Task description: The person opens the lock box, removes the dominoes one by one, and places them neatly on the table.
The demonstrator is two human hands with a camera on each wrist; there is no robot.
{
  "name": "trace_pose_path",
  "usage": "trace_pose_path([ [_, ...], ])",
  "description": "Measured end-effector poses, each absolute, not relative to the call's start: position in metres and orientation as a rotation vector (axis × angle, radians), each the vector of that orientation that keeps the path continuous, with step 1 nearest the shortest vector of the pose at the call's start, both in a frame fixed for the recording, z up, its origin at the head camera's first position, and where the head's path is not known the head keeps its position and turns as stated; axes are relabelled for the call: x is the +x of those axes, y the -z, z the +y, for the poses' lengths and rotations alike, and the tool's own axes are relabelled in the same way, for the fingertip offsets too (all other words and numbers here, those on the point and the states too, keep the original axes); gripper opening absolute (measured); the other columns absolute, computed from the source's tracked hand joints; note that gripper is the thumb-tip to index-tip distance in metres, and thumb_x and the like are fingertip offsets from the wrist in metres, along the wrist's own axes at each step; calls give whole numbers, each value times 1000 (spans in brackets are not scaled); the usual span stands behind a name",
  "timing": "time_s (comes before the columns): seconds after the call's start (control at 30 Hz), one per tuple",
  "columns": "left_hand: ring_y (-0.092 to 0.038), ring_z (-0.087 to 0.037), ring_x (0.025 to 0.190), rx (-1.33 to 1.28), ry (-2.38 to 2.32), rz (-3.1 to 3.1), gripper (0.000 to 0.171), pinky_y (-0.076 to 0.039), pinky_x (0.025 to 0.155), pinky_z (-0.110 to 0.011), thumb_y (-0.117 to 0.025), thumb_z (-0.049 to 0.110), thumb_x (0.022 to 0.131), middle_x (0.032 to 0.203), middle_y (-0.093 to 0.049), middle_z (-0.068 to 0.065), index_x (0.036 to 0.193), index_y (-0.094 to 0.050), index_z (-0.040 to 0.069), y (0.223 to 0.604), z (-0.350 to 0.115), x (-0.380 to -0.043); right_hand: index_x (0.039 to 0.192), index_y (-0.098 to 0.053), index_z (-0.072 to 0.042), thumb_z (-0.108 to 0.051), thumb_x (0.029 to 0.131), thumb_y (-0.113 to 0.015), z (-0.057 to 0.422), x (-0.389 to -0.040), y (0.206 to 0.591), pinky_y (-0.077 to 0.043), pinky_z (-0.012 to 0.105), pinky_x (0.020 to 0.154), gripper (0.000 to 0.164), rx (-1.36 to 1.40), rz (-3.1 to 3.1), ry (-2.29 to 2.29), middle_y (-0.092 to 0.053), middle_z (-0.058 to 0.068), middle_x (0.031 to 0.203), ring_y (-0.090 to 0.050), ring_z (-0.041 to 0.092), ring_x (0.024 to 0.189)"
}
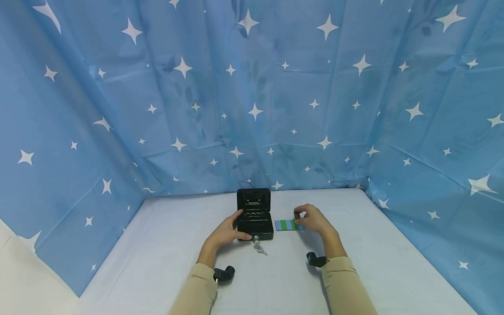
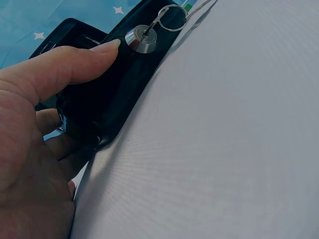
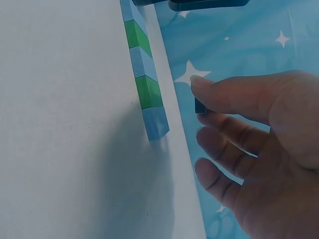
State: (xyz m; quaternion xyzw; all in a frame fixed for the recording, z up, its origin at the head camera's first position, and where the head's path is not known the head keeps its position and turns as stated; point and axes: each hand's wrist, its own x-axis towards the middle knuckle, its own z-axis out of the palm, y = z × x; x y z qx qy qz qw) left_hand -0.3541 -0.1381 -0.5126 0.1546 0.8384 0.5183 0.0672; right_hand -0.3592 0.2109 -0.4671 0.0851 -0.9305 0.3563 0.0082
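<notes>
A small black cash box (image 1: pixel 256 227) stands on the table, its lid (image 1: pixel 253 195) raised. My left hand (image 1: pixel 225 232) holds it by the left front corner, thumb on the front face beside the silver lock (image 2: pixel 141 41) and fingers around the left side. A key sits in that lock, and from its ring (image 2: pixel 172 18) another key (image 1: pixel 261 250) hangs over the table. To the right of the box, my right hand (image 1: pixel 313 219) pinches a small dark block (image 3: pixel 200 106) between thumb and forefinger, above a row of blue and green blocks (image 3: pixel 149 92).
White cloth covers the table (image 1: pixel 271 284). Behind it and along both sides hangs a blue curtain (image 1: pixel 275 109) with white stars. A black wrist camera (image 1: pixel 224 274) is strapped to the left wrist, and another (image 1: pixel 316 260) to the right.
</notes>
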Motion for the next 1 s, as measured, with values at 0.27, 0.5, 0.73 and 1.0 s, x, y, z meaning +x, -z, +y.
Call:
trace_pose_path([
  [0.27, -24, -41, 158, 459, -1570, 2514, 110, -23, 123, -68, -93, 32, 73, 170, -30, -14, 165, -33, 24, 512, -138, -355, 131, -68, 5, -3, 91, -76, 215, -358, 465, -56, 48, 87, 42, 317, -2909, -1089, -66, 24, 132, -64, 37, 108],
  [0.5, -25, -41, 158, 469, -1550, 2523, 110, -24, 123, -67, -93, 33, 73, 170, -30, -14, 165, -33, 24, 512, -138, -355, 131, -68, 6, -2, 90, -75, 219, -357, 466, -55, 51, 92, 42, 294, -2920, -1104, -67, 23, 132, -63, 41, 114],
  [0.73, -24, -41, 158, 481, -1549, 2519, 110, -24, 122, -68, -92, 33, 74, 171, -29, -14, 165, -32, 24, 512, -138, -355, 130, -68, 6, -2, 90, -75, 221, -355, 464, -56, 49, 90, 42, 300, -2928, -1108, -67, 24, 131, -63, 39, 113],
  [1.0, -27, -39, 157, 485, -1542, 2539, 110, -26, 124, -64, -93, 34, 72, 169, -32, -13, 164, -33, 21, 513, -138, -356, 131, -68, 6, -2, 89, -76, 224, -356, 465, -54, 52, 94, 43, 250, -2952, -1128, -67, 23, 132, -62, 41, 117],
])
